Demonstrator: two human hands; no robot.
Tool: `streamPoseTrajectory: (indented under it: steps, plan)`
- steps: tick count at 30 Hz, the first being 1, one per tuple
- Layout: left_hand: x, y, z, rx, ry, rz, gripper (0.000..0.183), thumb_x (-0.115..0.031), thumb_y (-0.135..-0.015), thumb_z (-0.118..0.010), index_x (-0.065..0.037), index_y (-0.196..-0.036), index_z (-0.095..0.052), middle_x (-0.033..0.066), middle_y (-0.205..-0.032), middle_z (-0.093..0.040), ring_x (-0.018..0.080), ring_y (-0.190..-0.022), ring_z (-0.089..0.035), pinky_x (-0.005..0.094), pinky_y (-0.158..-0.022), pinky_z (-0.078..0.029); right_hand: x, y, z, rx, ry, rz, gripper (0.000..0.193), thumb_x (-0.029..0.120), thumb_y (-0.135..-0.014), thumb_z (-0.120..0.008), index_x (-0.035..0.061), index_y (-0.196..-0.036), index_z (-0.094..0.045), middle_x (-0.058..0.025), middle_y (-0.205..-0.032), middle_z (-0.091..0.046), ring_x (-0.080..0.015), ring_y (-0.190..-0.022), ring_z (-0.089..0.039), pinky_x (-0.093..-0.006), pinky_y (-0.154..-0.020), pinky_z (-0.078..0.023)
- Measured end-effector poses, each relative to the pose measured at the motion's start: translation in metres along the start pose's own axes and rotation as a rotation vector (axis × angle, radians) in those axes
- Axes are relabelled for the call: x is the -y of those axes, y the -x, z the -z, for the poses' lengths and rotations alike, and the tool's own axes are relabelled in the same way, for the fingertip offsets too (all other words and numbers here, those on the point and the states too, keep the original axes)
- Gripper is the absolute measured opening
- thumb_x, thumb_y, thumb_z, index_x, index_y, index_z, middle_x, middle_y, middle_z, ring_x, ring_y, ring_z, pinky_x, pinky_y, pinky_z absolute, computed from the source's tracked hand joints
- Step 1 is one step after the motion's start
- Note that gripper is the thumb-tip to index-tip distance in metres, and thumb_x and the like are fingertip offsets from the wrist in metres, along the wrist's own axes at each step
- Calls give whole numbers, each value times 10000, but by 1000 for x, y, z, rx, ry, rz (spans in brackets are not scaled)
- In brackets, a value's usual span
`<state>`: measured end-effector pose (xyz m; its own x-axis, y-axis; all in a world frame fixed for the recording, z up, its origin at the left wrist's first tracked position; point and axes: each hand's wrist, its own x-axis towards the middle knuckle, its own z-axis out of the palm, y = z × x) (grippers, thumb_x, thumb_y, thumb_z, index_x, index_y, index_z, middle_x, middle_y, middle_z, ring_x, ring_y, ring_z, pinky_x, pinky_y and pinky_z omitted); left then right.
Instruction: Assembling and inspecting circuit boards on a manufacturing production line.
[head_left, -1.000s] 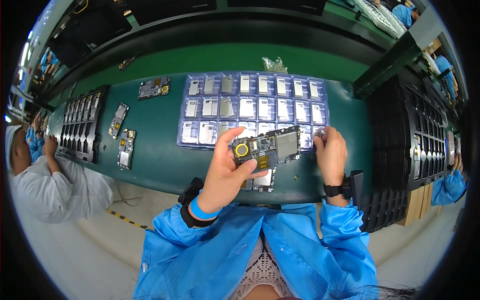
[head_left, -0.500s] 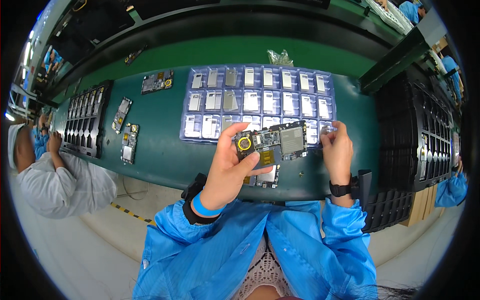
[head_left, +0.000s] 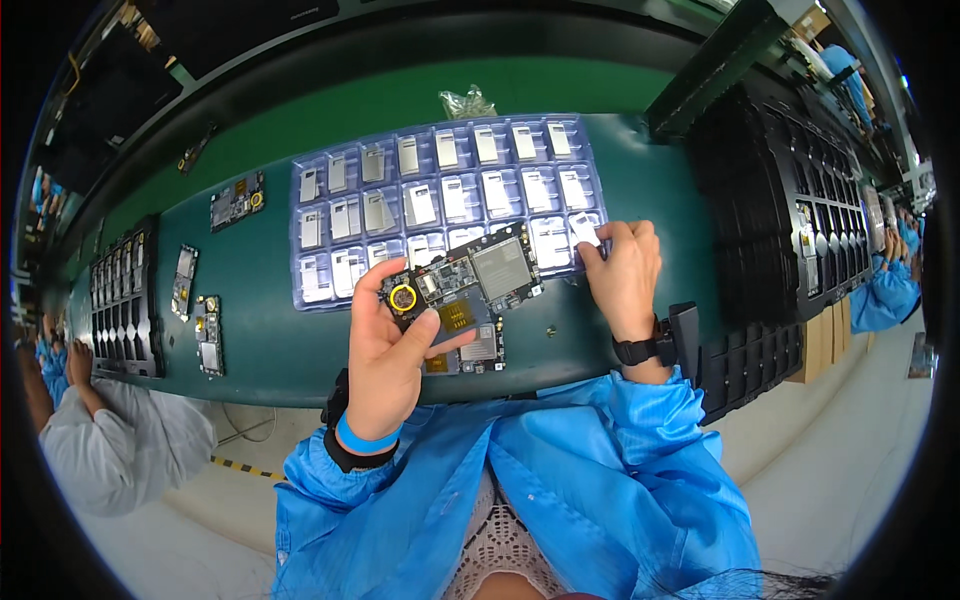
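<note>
My left hand (head_left: 385, 350) is closed on a dark circuit board (head_left: 500, 268), thumb over its near edge. The board is held tilted above the table, with a yellow ring at one end and a grey metal plate at the other. My right hand (head_left: 628, 280) pinches a thin silvery metal shield cover (head_left: 583, 229) at the near right corner compartment of a clear plastic tray (head_left: 297, 250). Rows of similar covers fill the tray's compartments. Another circuit board (head_left: 490, 346) lies on the table, partly hidden beneath my left hand and the held board.
Several loose boards, one of them a board (head_left: 209, 338), lie on the green table left of the tray. Black trays stand at left (head_left: 125, 305) and stacked at right (head_left: 735, 190). A clear bag (head_left: 467, 102) lies behind. A white-sleeved person (head_left: 130, 440) is at far left.
The view has swung, so the tray and table sit further left. My right fingers have drawn a shield cover up at the corner compartment. My left hand still holds the circuit board.
</note>
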<state>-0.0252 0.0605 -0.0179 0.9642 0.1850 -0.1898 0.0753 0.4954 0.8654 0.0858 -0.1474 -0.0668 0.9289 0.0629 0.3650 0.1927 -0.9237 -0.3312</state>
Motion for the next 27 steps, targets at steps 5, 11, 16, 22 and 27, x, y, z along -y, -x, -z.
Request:
streamPoseTrajectory:
  steps: [5,11,16,22,27]
  plan:
    - [-6,-2,-4,15,25,102,465,35,-848,-449,-104,-1253,-267,128,-1123,-498,225,-1026,-531,411,-843,-494,0,-10,11,-17,-386,-21,73,42,-744,-605,21,-785,-549,-105,-701,-565,-271,-652,-534,-357,-611,-415]
    - [6,-2,4,109,43,65,454,61,-838,-467,-71,-1238,-296,122,-1096,-506,182,-996,-528,336,-857,-469,62,-6,63,547,-1142,-145,111,12,-806,-579,11,-910,-614,-8,-760,-574,-47,-673,-489,-185,-567,-395]
    - [5,-1,1,108,4,33,463,84,-824,-473,-69,-1228,-304,103,-1058,-518,148,-963,-528,299,-825,-479,85,-1,56,653,-1042,-150,111,4,-776,-607,6,-886,-612,-25,-718,-588,-53,-645,-527,-188,-573,-433]
    - [6,-2,-8,126,-29,34,460,79,-823,-488,-68,-1222,-313,87,-1041,-520,122,-940,-524,264,-805,-470,82,-4,55,668,-1031,-180,54,5,-764,-616,-17,-804,-589,-19,-666,-592,-50,-603,-530,-195,-548,-442]
    - [9,-2,-8,116,-31,30,458,64,-827,-500,-77,-1221,-316,79,-1031,-526,108,-916,-523,239,-766,-464,82,-3,55,655,-1015,-194,38,4,-762,-609,-18,-783,-587,-12,-640,-582,-43,-590,-520,-194,-534,-432]
